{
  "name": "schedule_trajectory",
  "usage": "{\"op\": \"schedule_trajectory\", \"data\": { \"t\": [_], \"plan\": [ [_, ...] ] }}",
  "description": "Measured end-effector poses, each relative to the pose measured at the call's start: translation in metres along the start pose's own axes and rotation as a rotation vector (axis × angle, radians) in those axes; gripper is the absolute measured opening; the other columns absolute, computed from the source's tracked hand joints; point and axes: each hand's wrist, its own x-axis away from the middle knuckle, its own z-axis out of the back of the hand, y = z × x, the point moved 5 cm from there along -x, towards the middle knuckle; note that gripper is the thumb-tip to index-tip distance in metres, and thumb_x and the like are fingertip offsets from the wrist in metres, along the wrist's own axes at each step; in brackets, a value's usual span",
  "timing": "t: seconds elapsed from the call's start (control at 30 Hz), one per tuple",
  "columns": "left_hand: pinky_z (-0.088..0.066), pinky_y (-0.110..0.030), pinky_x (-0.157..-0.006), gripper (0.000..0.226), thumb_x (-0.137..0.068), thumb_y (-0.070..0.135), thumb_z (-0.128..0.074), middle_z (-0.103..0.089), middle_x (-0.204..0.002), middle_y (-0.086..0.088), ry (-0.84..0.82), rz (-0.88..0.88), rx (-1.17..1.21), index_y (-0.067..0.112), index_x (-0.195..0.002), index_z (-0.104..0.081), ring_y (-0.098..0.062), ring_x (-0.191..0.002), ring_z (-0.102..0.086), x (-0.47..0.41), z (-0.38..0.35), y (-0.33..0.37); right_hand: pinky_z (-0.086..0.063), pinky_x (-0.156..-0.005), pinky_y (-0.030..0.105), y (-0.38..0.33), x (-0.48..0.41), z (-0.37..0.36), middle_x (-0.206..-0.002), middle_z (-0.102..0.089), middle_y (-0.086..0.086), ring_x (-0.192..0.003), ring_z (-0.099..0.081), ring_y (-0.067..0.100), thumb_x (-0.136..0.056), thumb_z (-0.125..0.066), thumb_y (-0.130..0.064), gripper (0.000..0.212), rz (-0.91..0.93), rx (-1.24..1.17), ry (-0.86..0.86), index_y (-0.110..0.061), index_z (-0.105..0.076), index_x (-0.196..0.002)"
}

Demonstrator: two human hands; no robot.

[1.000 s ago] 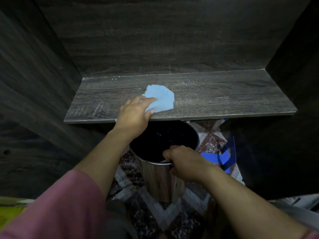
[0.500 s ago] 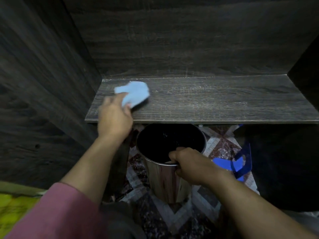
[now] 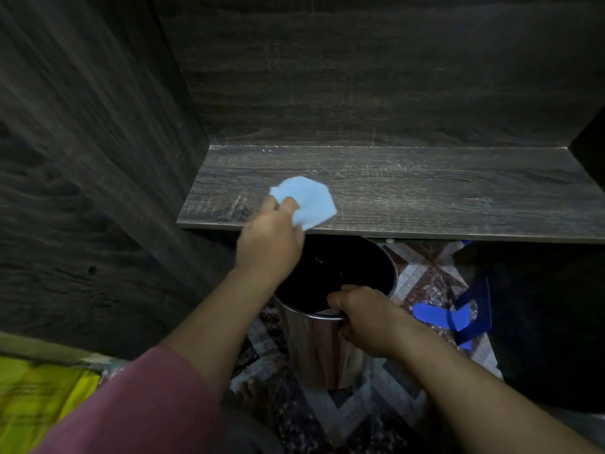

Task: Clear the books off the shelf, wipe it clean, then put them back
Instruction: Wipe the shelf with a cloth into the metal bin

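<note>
A dark wood shelf (image 3: 425, 194) runs across the middle of the view, with no books on it. My left hand (image 3: 270, 237) presses a light blue cloth (image 3: 307, 201) flat on the shelf near its front left edge. Just below the shelf's front edge stands a shiny steel bin (image 3: 322, 348) with a dark inside. My right hand (image 3: 363, 319) grips the bin's near rim. No books are in sight.
Dark wood panels close in the shelf at the back (image 3: 376, 77) and left (image 3: 82, 158). A blue plastic object (image 3: 458, 316) lies on the patterned floor (image 3: 330, 417) right of the bin. Yellow fabric (image 3: 36, 398) shows at the lower left.
My left hand first swept the cloth left toward the shelf's corner, then back right and nearer the front edge. My right hand has kept its hold on the bin's rim.
</note>
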Motion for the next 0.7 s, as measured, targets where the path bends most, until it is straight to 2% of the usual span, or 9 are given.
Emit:
{"op": "schedule_trajectory", "data": {
  "t": [0.1,0.2,0.27,0.33,0.4,0.47,0.57,0.63,0.7],
  "plan": [
    [-0.045,-0.037,-0.087,0.03,-0.091,0.021,-0.055,-0.053,-0.123,-0.008,-0.162,-0.158,0.071,0.021,-0.121,-0.054,-0.032,-0.107,-0.055,0.009,-0.004,0.02,-0.047,-0.078,0.035,0.004,0.001,-0.001,-0.101,-0.055,0.006,-0.098,-0.059,0.033,-0.076,-0.056,-0.005,0.018,-0.018,0.01,-0.011,-0.019,-0.054,-0.087],
    [-0.044,-0.034,-0.092,0.027,-0.091,0.021,-0.059,-0.06,-0.119,-0.004,-0.357,-0.208,0.258,0.023,-0.118,-0.058,-0.025,-0.11,-0.055,0.022,-0.007,0.028,-0.048,-0.079,0.036,0.006,0.002,0.001,-0.103,-0.056,0.007,-0.099,-0.058,0.032,-0.076,-0.057,-0.005,0.018,-0.023,0.01,-0.021,-0.016,-0.056,-0.09],
    [-0.043,-0.032,-0.092,0.028,-0.092,0.02,-0.058,-0.06,-0.119,-0.006,-0.252,-0.182,0.301,0.021,-0.12,-0.057,-0.025,-0.109,-0.055,0.017,0.002,0.024,-0.047,-0.079,0.035,0.006,0.001,0.003,-0.103,-0.056,0.007,-0.099,-0.059,0.033,-0.076,-0.057,-0.006,0.017,-0.009,0.002,-0.007,-0.017,-0.055,-0.089],
    [-0.039,-0.03,-0.092,0.031,-0.093,0.019,-0.056,-0.054,-0.12,-0.009,-0.056,-0.12,0.305,0.018,-0.124,-0.054,-0.027,-0.109,-0.053,0.003,0.015,0.014,-0.046,-0.078,0.034,0.004,0.0,0.006,-0.101,-0.056,0.006,-0.096,-0.059,0.033,-0.077,-0.056,-0.006,0.018,0.004,-0.02,0.019,-0.022,-0.05,-0.084],
    [-0.037,-0.033,-0.092,0.033,-0.093,0.018,-0.054,-0.051,-0.12,-0.012,0.105,-0.044,0.297,0.014,-0.126,-0.053,-0.031,-0.108,-0.051,-0.014,0.025,0.0,-0.046,-0.076,0.034,0.001,-0.003,0.008,-0.099,-0.055,0.006,-0.095,-0.059,0.034,-0.076,-0.055,-0.006,0.019,0.017,-0.043,0.046,-0.022,-0.052,-0.085],
    [-0.037,-0.038,-0.093,0.035,-0.093,0.018,-0.053,-0.049,-0.121,-0.017,0.255,0.05,0.24,0.011,-0.127,-0.051,-0.036,-0.109,-0.05,-0.032,0.03,-0.017,-0.047,-0.076,0.034,-0.004,-0.007,0.011,-0.099,-0.057,0.007,-0.095,-0.059,0.034,-0.076,-0.055,-0.005,0.018,0.034,-0.045,0.071,-0.018,-0.057,-0.09],
    [-0.038,-0.045,-0.09,0.033,-0.091,0.019,-0.055,-0.044,-0.127,-0.02,0.463,0.243,0.069,0.011,-0.123,-0.05,-0.04,-0.109,-0.046,-0.06,0.034,-0.048,-0.045,-0.076,0.033,-0.011,-0.009,0.016,-0.098,-0.057,0.008,-0.094,-0.059,0.031,-0.079,-0.056,-0.008,0.012,0.06,-0.092,0.099,-0.019,-0.056,-0.085],
    [-0.045,-0.048,-0.081,0.031,-0.089,0.016,-0.054,-0.04,-0.134,-0.019,0.497,0.333,-0.089,0.013,-0.12,-0.048,-0.039,-0.111,-0.044,-0.082,0.033,-0.067,-0.045,-0.076,0.033,-0.013,-0.01,0.018,-0.098,-0.057,0.007,-0.093,-0.059,0.03,-0.081,-0.056,-0.009,0.014,0.075,-0.104,0.102,-0.023,-0.051,-0.081],
    [-0.048,-0.048,-0.077,0.029,-0.091,0.013,-0.05,-0.037,-0.138,-0.018,0.437,0.337,-0.297,0.011,-0.119,-0.046,-0.038,-0.112,-0.044,-0.102,0.028,-0.079,-0.046,-0.075,0.034,-0.01,-0.01,0.018,-0.097,-0.056,0.007,-0.092,-0.059,0.03,-0.08,-0.056,-0.008,0.02,0.074,-0.104,0.1,-0.025,-0.045,-0.078]
  ]
}}
